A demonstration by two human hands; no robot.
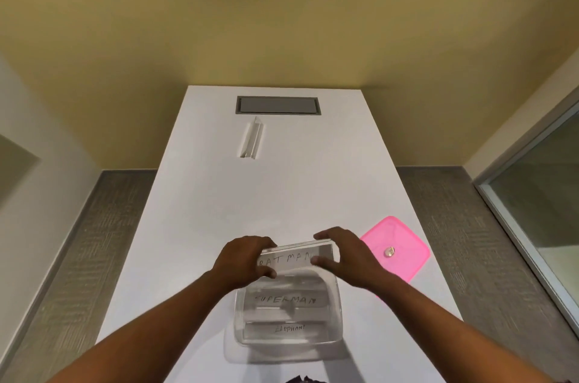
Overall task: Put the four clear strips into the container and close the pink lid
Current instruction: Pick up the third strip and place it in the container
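On the white table, both hands' grips pinch the BATMAN strip over the container.

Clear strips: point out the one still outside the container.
The unlabelled clear plastic strip lying far up the white table, near the grey panel; the others are in or above the container.

Both bare forearms are reaching forward and converging, the left hand and right hand curling fingers and thumbs inward, facing each other, pinching opposite ends of something
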